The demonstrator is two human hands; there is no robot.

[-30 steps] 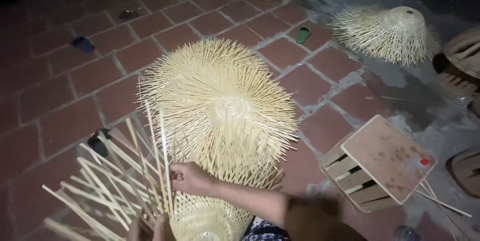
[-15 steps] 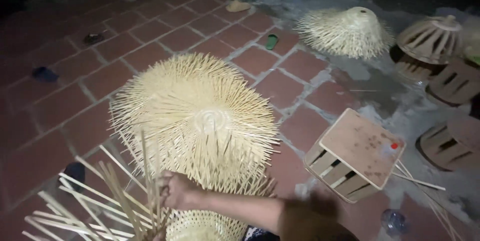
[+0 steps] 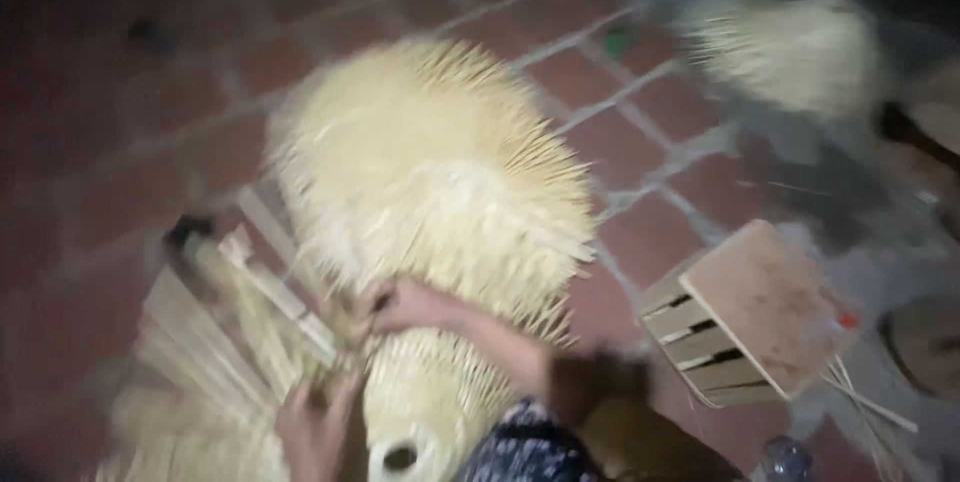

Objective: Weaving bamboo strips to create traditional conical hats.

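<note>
1. Since the whole view is smeared with motion, take this loosely: the loose bamboo strips (image 3: pixel 215 342) fan out on your far left over the brick floor (image 3: pixel 110 192), and you could easily lose track of which strip goes next if they slide over each other.
2. Your left hand (image 3: pixel 318 430) sits low, just beside the strips and against the woven basket (image 3: pixel 425 402) in your lap. I can't tell whether its fingers are curled or flat, so a weak hold might let the basket roll.
3. Your right hand (image 3: pixel 405 304) looks pinched on the strip ends at the basket's top edge. Pull too hard and a thin strip could snap or spring back at you.
4. The big spiky bamboo frame (image 3: pixel 430 177) stands touching the basket from behind; those pointed ends are near your right forearm, so a quick reach could scratch you.
5. The wooden crate stool (image 3: pixel 755 317) lies tipped on your right, well apart, with stray slivers beside it to trip on.
</note>
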